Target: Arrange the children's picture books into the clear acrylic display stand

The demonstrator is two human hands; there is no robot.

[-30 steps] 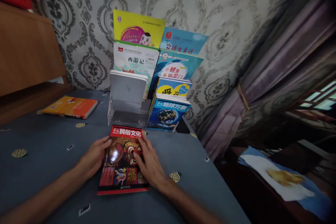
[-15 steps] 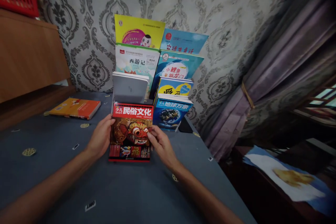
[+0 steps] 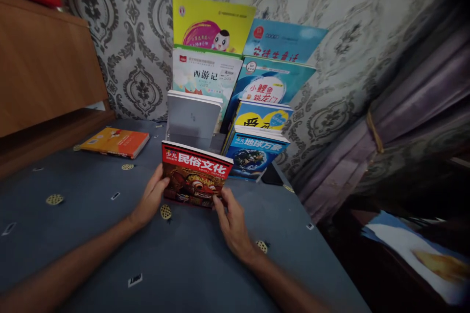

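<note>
head view shows two bare hands on either side of a red book (image 3: 194,176), its cover facing the wearer, in front of a clear stand (image 3: 218,142) on a blue-grey table (image 3: 110,254). the left hand (image 3: 149,203) pinches the book's left edge, thumb on the cover and the other fingers mostly hidden behind it; the right hand (image 3: 232,222) grips the lower right corner, thumb on the front. the book leans at a slant; whether its bottom edge touches the table cannot be told. on the left side of the stand, a yellow book (image 3: 220,17) stands far, then a white book (image 3: 201,63), then a grey book (image 3: 193,117) directly beyond the red one. on the right side, a pale blue book (image 3: 286,39), a teal book (image 3: 284,80), a yellow-and-blue book (image 3: 253,116) and an earth-cover book (image 3: 253,156) step down from far to near. so seven covers are already upright there, while the red book is in both hands, near the stand's left side, and not let go: its handling looks midway. an orange book (image 3: 113,142) lies flat at left, well apart from the hands, untouched.
</note>
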